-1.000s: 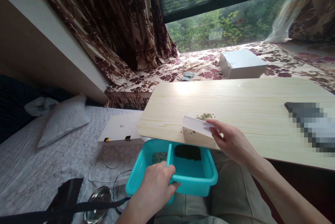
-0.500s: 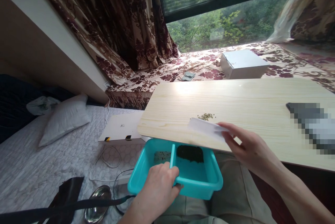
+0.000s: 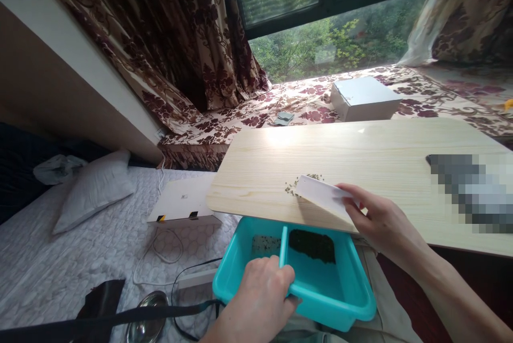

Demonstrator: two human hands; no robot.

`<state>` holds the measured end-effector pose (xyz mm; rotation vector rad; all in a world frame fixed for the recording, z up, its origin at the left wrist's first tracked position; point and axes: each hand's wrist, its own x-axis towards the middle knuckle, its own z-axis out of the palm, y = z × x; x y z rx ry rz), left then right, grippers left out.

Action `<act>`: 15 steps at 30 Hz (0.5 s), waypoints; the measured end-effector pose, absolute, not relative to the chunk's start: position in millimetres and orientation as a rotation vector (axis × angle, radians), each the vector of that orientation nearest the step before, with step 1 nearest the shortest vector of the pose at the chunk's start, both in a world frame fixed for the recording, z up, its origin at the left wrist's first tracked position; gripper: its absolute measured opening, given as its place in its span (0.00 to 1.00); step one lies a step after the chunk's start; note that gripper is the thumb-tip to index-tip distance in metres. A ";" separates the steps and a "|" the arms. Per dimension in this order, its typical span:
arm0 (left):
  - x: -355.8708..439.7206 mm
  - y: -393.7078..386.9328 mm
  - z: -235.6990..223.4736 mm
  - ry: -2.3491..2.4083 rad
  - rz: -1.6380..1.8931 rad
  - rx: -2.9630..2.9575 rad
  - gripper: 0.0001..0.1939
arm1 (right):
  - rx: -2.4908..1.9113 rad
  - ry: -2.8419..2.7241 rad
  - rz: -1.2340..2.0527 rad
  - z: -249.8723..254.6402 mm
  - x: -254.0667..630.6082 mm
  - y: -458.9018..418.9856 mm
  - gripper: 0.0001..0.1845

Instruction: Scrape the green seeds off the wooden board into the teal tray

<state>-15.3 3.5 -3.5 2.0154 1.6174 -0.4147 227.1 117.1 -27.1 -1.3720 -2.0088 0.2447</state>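
My left hand (image 3: 266,292) is closed on the near rim of a turquoise two-compartment bin (image 3: 360,300), at the divider. The bin is just below the table's front edge. Dark green granules (image 3: 312,246) fill the back of its right compartment; a few specks (image 3: 266,244) lie in the left one. My right hand (image 3: 371,212) pinches a stiff white card (image 3: 324,193), tilted over the tabletop. Small greenish grains (image 3: 292,188) are scattered at the card's far end, some partly hidden behind it.
The pale wooden table (image 3: 380,145) carries a pixelated dark device (image 3: 473,193) on the right. A white box (image 3: 184,199), a cable and a metal bowl (image 3: 148,316) are on the bed at left. Another box (image 3: 364,97) sits on the window ledge, beyond the table.
The card has moved, and grains now show spread to the left of its far end. My left hand and the bin have shifted right and slightly down in view; the camera has also shifted.
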 end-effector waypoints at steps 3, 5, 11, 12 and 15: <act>-15.1 3.8 -1.2 1.618 -0.433 2.012 0.06 | -1.361 -2.018 0.272 -25.5 227.6 115.5 0.19; -15.2 4.3 0.1 1.622 -0.443 2.006 0.06 | -1.370 -2.012 0.262 -26.3 228.1 116.8 0.19; -16.0 4.0 -2.1 1.623 -0.431 2.009 0.05 | -1.370 -2.017 0.241 -30.1 221.9 124.4 0.20; -16.3 3.5 -2.9 1.623 -0.424 2.012 0.05 | -1.362 -2.019 0.248 -29.5 220.1 124.2 0.19; -17.8 1.8 -4.4 1.625 -0.408 2.019 0.05 | -1.344 -2.032 0.277 -25.2 216.8 120.6 0.19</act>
